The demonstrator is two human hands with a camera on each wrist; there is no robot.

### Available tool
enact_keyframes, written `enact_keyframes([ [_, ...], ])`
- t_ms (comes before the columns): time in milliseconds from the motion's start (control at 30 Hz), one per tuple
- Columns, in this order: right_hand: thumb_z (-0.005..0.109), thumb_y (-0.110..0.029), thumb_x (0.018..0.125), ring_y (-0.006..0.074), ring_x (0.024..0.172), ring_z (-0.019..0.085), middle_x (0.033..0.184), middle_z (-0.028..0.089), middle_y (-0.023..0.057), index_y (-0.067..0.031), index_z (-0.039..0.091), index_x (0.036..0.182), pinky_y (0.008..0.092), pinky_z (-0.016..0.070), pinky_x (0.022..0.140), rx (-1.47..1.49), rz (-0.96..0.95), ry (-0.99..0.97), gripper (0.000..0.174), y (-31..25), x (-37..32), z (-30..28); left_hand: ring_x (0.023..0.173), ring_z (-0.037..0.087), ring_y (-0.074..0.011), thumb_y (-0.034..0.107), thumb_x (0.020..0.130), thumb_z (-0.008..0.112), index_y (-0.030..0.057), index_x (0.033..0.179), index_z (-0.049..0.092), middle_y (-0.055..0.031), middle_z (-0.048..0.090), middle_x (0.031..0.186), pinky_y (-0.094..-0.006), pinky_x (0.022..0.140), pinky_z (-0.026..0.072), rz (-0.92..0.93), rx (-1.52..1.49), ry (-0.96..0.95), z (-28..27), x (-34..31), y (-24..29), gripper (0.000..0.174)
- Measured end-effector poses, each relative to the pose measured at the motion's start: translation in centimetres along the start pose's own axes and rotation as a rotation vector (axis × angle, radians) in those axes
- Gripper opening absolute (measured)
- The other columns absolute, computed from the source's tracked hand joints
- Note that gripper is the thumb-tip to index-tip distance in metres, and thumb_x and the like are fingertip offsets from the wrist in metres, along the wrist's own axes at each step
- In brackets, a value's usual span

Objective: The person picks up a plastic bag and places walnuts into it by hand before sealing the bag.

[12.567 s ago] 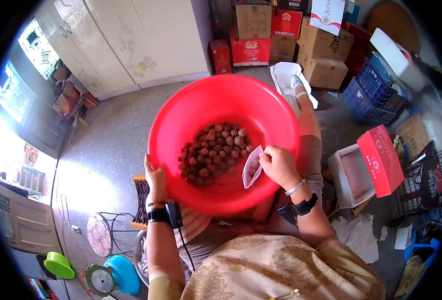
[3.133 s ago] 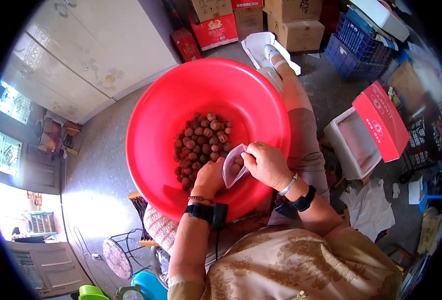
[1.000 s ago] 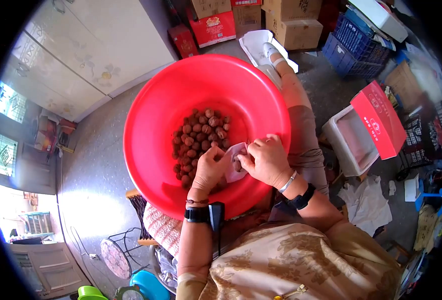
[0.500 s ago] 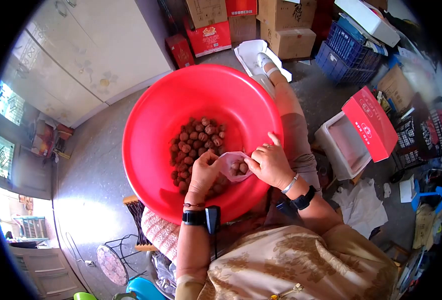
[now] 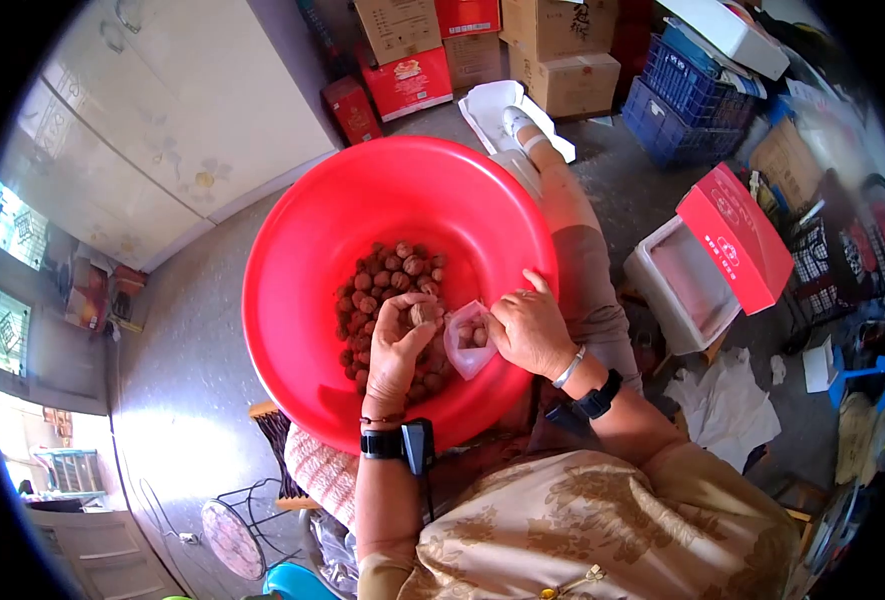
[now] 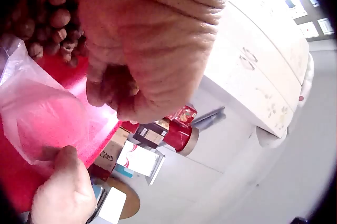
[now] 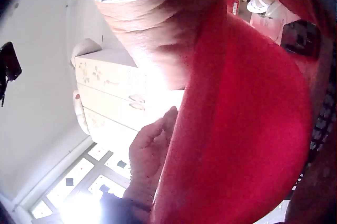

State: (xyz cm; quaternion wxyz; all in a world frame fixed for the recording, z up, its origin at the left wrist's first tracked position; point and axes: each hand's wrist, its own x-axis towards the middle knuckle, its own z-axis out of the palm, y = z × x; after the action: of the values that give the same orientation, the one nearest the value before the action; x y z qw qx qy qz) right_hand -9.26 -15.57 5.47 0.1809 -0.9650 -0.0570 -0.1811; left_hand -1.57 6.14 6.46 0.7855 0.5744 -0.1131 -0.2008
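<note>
A big red plastic basin (image 5: 297, 260) sits on the person's lap, with a heap of walnuts (image 5: 362, 300) in its bottom. Over the heap, the left hand (image 5: 392, 355) holds a walnut (image 5: 423, 313) between thumb and fingers. A small translucent plastic bag (image 5: 465, 362) hangs beside it, mouth spread, several walnuts inside. The right hand (image 5: 528, 335) pinches the bag's rim with thumb and forefinger, other fingers raised toward the basin's edge. In the left wrist view the bag (image 6: 39, 111) lies between both hands. The right wrist view shows mostly basin wall (image 7: 247, 119), which hides the right fingers.
An open red-lidded box (image 5: 687, 285) stands on the right, near a crumpled white plastic sheet (image 5: 717, 405). Cartons (image 5: 567, 85) and blue crates (image 5: 687, 120) are stacked behind. A round stool (image 5: 232, 540) is on the floor at left.
The left hand earlier rested on the basin's rim, then reached to the bag and helped spread its mouth. It has now let go of the bag and holds a walnut.
</note>
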Motion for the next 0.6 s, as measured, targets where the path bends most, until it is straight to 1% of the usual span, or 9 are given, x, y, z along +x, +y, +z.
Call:
enact_keyframes([
  [133, 0.065, -0.024, 0.094, 0.0329, 0.082, 0.071, 0.077, 0.071, 0.014, -0.006, 0.071, 0.079, 0.0546, 0.0401, 0.112, 0.015, 0.025, -0.026, 0.025, 0.1, -0.1, 0.3, 0.108, 0.065, -0.0149, 0.0, 0.094, 0.073, 0.0013, 0.131, 0.064, -0.0059, 0.07, 0.115, -0.0294, 0.1, 0.0513, -0.02, -0.02, -0.032, -0.2, -0.2, -0.3, 0.039],
  [200, 0.066, -0.025, 0.093, 0.0329, 0.079, 0.071, 0.077, 0.071, 0.0144, -0.0062, 0.07, 0.08, 0.0541, 0.0418, 0.109, 0.046, 0.027, 0.042, 0.023, 0.2, 0.0, 0.8, 0.113, 0.065, -0.0156, 0.004, 0.093, 0.078, 0.0005, 0.137, 0.064, -0.0059, 0.069, 0.123, -0.031, 0.102, 0.0511, -0.019, 0.017, -0.147, -0.8, -0.1, -0.9, 0.047],
  [267, 0.067, -0.025, 0.094, 0.033, 0.079, 0.071, 0.077, 0.071, 0.0143, -0.0065, 0.069, 0.079, 0.0535, 0.042, 0.109, 0.048, 0.031, 0.041, 0.023, 0.3, 0.0, 0.8, 0.118, 0.062, -0.0156, 0.007, 0.093, 0.078, 0.0013, 0.142, 0.062, -0.0051, 0.066, 0.131, -0.0322, 0.105, 0.0496, 0.018, 0.162, -0.181, -1.1, 0.5, -1.6, 0.051],
  [333, 0.068, -0.025, 0.094, 0.033, 0.078, 0.071, 0.077, 0.071, 0.0142, -0.0068, 0.069, 0.079, 0.0529, 0.0423, 0.108, 0.054, 0.034, 0.036, 0.024, 0.2, 0.0, 0.5, 0.121, 0.06, -0.0154, 0.011, 0.094, 0.079, 0.003, 0.143, 0.062, -0.0056, 0.064, 0.137, -0.0326, 0.107, 0.0478, 0.224, 0.465, -0.23, -1.4, 0.8, -2.4, 0.052],
  [367, 0.068, -0.025, 0.095, 0.033, 0.077, 0.07, 0.076, 0.07, 0.0141, -0.0072, 0.067, 0.078, 0.0523, 0.0433, 0.107, 0.066, 0.026, 0.069, 0.025, 0.0, 0.0, 0.4, 0.125, 0.059, -0.0165, 0.016, 0.096, 0.078, 0.0038, 0.141, 0.064, -0.0084, 0.064, 0.141, -0.0335, 0.107, 0.0484, -0.008, 0.254, -0.163, -0.9, 0.0, -1.6, 0.048],
  [400, 0.068, -0.025, 0.096, 0.0331, 0.077, 0.07, 0.076, 0.07, 0.0139, -0.0075, 0.066, 0.077, 0.0518, 0.0444, 0.105, 0.079, 0.019, 0.101, 0.026, 0.0, 0.0, 0.4, 0.125, 0.059, -0.0165, 0.016, 0.096, 0.078, 0.0038, 0.141, 0.064, -0.0084, 0.064, 0.141, -0.0335, 0.107, 0.0484, -0.013, 0.255, -0.157, -0.9, -0.1, -1.3, 0.048],
  [467, 0.067, -0.026, 0.096, 0.0334, 0.077, 0.069, 0.075, 0.07, 0.0137, -0.0078, 0.065, 0.076, 0.0515, 0.0455, 0.103, 0.059, 0.002, 0.095, 0.027, 0.2, 0.0, 0.6, 0.125, 0.06, -0.0166, 0.017, 0.099, 0.075, 0.0035, 0.14, 0.065, -0.0102, 0.066, 0.139, -0.0332, 0.106, 0.0494, -0.001, 0.229, 0.038, -1.0, 0.2, -1.0, 0.044],
  [533, 0.067, -0.027, 0.097, 0.0337, 0.076, 0.069, 0.075, 0.069, 0.0135, -0.0081, 0.064, 0.075, 0.0513, 0.0466, 0.101, 0.035, -0.014, 0.092, 0.029, 0.3, 0.1, 0.7, 0.099, 0.07, -0.0154, 0.016, 0.101, 0.071, 0.001, 0.127, 0.069, -0.0064, 0.077, 0.11, -0.0322, 0.09, 0.0562, 0.07, 0.363, 0.135, -2.5, 1.2, -2.4, 0.03],
  [600, 0.066, -0.027, 0.097, 0.0345, 0.077, 0.068, 0.074, 0.068, 0.0132, -0.0083, 0.063, 0.075, 0.0511, 0.048, 0.098, 0.043, -0.012, 0.1, 0.029, 0.3, 0.1, 0.7, 0.088, 0.074, -0.0196, 0.014, 0.097, 0.073, 0.0012, 0.115, 0.073, -0.01, 0.078, 0.099, -0.0344, 0.082, 0.0583, 0.092, 0.641, 0.21, -3.8, 1.7, -3.6, 0.022],
])
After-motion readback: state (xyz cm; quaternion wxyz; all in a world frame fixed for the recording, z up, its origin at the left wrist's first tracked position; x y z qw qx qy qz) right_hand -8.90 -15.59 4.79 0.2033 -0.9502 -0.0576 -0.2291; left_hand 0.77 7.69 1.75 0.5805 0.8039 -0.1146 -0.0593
